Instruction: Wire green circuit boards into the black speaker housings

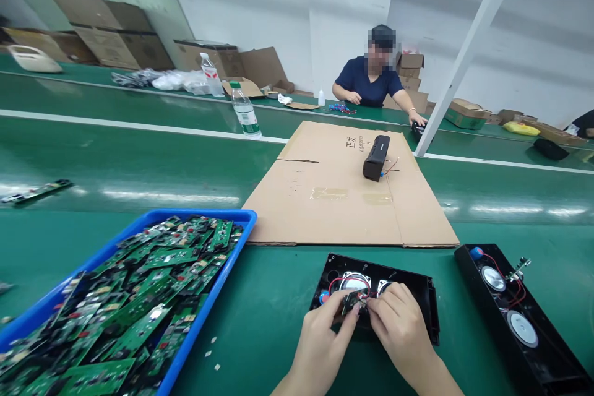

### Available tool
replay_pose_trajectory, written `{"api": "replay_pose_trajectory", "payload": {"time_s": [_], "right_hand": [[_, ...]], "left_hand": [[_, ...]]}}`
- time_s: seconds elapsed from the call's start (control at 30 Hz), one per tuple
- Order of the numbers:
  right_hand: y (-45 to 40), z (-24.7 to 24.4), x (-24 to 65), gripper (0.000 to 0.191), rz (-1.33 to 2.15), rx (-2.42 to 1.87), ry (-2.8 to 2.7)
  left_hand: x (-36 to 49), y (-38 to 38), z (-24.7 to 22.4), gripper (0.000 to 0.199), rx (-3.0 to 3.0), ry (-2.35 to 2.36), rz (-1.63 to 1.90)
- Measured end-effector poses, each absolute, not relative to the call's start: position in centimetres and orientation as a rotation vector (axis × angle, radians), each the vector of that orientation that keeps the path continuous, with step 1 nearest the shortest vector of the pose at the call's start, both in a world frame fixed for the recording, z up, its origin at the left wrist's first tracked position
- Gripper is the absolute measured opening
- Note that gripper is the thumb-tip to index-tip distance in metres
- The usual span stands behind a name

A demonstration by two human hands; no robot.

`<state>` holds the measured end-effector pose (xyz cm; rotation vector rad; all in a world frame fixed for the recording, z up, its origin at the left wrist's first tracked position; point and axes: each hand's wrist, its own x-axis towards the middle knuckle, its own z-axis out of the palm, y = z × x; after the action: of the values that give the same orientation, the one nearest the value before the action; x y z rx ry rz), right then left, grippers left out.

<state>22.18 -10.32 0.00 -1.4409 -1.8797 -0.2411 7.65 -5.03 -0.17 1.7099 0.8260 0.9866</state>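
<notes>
My left hand (325,337) pinches a small circuit board (352,302) above an open black speaker housing (420,297). Close beside it, my right hand (400,322) is closed at the board's right edge, fingertips on thin wires (364,298). Inside the housing sit round silver speakers (355,281) and a blue part (323,297) with a red wire, partly hidden by my hands. A second black housing (492,322) lies at the right, with two speakers and a small board on wires.
A blue tray (218,297) full of green circuit boards stands at the left. Ahead lies a cardboard sheet (320,216) bearing a black speaker (377,158). A bottle (245,112), a slanted white post (468,55) and a seated person (371,77) are beyond.
</notes>
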Motion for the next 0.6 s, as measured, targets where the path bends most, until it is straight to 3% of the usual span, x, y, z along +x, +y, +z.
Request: {"api": "replay_pose_trajectory", "payload": {"time_s": [0.17,0.4,0.6], "right_hand": [[-10.6,0.6,23.2,0.021,0.296,-1.564,-1.793],[-10.4,0.4,23.4,0.027,0.09,-1.591,-1.929],[-10.6,-0.1,24.0,0.02,0.151,-1.607,-1.849]], "left_hand": [[7.5,-4.8,0.6,0.018,1.754,0.734,0.941],[7.4,-4.7,0.6,0.019,1.78,0.687,0.914],[7.8,-4.9,0.6,0.015,1.686,0.754,0.938]]}}
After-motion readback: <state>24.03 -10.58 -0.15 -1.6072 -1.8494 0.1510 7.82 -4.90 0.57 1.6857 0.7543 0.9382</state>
